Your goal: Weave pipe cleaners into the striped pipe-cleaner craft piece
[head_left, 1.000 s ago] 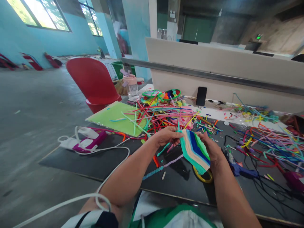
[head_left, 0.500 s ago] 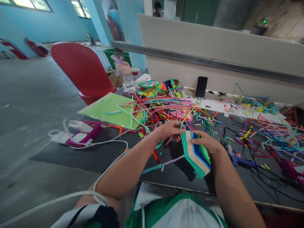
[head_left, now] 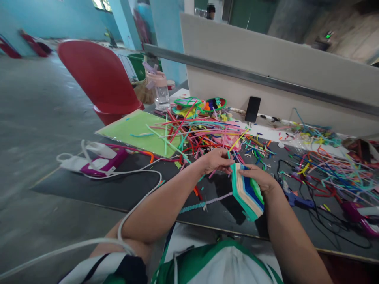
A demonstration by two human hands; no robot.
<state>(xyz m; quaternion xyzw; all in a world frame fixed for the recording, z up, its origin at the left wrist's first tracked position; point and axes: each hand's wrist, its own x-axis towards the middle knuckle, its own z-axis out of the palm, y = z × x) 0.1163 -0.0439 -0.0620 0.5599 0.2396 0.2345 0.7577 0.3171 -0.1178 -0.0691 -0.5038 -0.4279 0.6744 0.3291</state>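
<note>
Held up above the dark table is a striped chenille-stem piece (head_left: 245, 193), its bent bands running teal, cream, blue and green. My right hand (head_left: 259, 177) grips it along the upper right side, thumb across the front. At its top left corner my left hand (head_left: 218, 161) is closed in a pinch on a teal chenille stem (head_left: 229, 155) that sticks up past the fingers. The left fingertips partly hide where that stem meets the piece. A twisted lavender and teal strand (head_left: 194, 207) reaches from the table to the piece's left edge; whether it is attached, I cannot tell.
Loose chenille stems (head_left: 204, 130) heap up behind my hands, with more at the right (head_left: 349, 169). A blue glue gun (head_left: 300, 201) lies right among black cables. At left are a purple power strip (head_left: 105, 161) and white cord. A phone (head_left: 252, 109) leans against the board.
The camera view has shifted slightly. My hands keep their hold on the striped piece and the teal stem, with only slight movement of the fingers.
</note>
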